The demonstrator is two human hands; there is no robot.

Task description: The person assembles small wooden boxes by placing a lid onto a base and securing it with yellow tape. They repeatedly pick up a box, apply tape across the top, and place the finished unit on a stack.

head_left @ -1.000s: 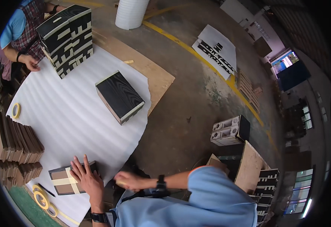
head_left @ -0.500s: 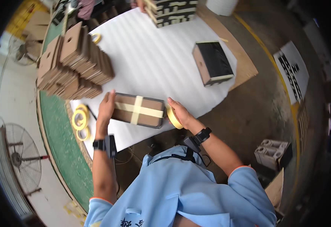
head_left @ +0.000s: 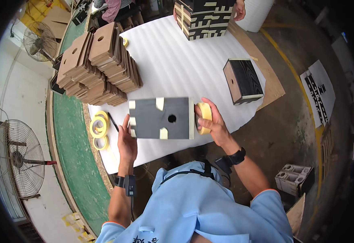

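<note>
In front of me a black box [head_left: 152, 117] is held above the table, its face with one round hole turned up. Short strips of pale masking tape sit on its edges, and a long strip runs down its right end. My left hand [head_left: 127, 141] grips the box at its left end, fingertips at the lower left corner. A roll of yellow masking tape [head_left: 204, 118] is in my right hand [head_left: 215, 123], fingers closed round it, right against the box's right end.
Tall stacks of brown boards with holes [head_left: 100, 60] stand at the left. Several tape rolls [head_left: 99, 127] and a black pen-like stick [head_left: 113, 122] lie below them. Another black box [head_left: 246, 81] stands right. Across the white-covered table [head_left: 173, 60], a person's hand [head_left: 239, 10] is beside stacked taped boxes [head_left: 207, 20].
The box has been turned, so its black holed face shows instead of the brown face with crossed tape. My right hand keeps the tape roll. The whole view has shifted slightly.
</note>
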